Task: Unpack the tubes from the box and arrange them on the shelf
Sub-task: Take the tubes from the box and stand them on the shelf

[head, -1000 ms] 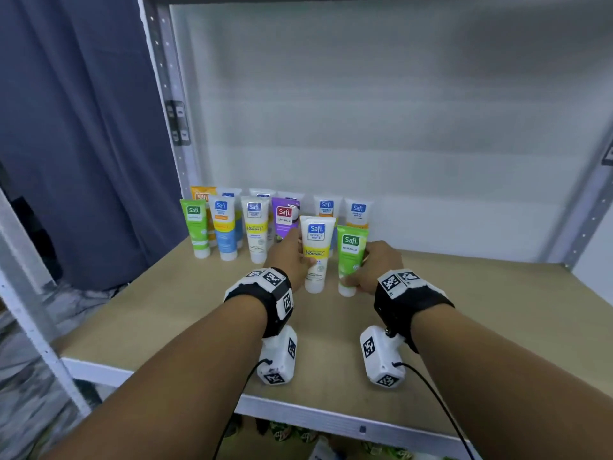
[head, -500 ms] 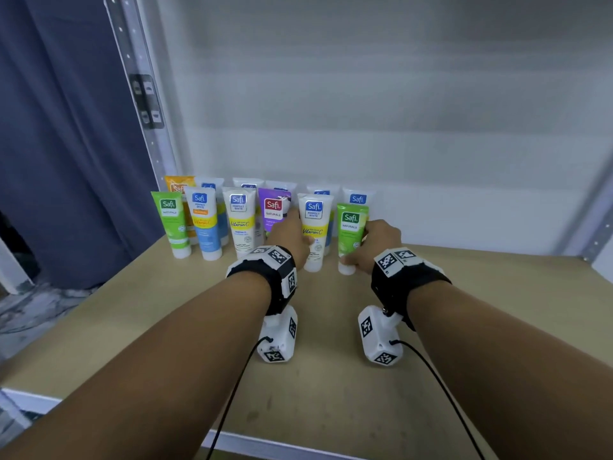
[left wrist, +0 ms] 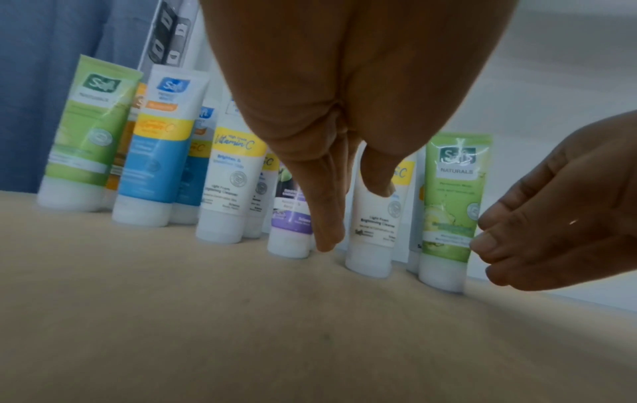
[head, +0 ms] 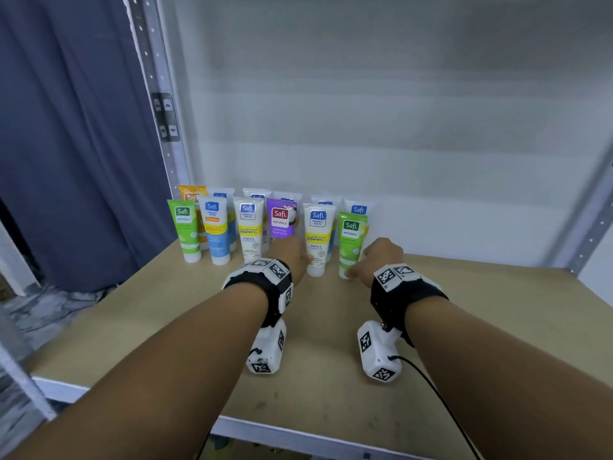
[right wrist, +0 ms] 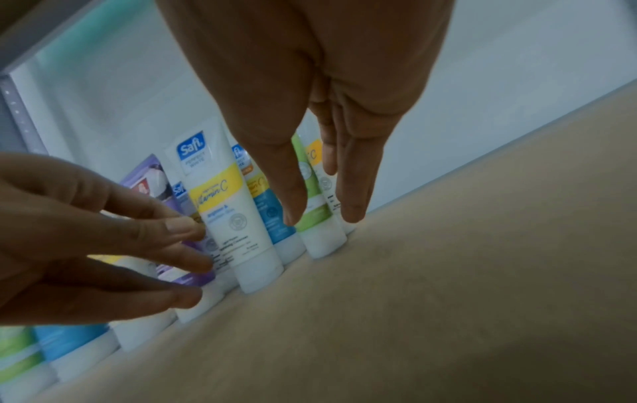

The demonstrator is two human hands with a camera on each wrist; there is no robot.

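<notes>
Tubes stand cap-down in two rows at the back left of the tan wooden shelf board (head: 331,376). The left grip (head: 292,257) is released: its straight fingers and thumb only touch the white plastic tube with a yellow band (head: 316,240). The right grip (head: 378,257) is also unclenched, with thumb and fingertips lightly flanking the green plastic tube (head: 350,240) at the right end of the front row.

These tubes look light, with soft squeezable walls and a glossy, probably slippery skin. On narrow white caps they would likely tip if nudged. The firm lower body just above the cap seems the safest place to hold one.

Each logo reads "Safi". The white tube adds "PERFECT WHITE", "Vitamin C" and "Light Foam Brightening Cleanser"; the green one says "NATURALS", as does the purple plastic tube (head: 281,220) next to the left grip. The smaller print is too blurred to read.
</notes>
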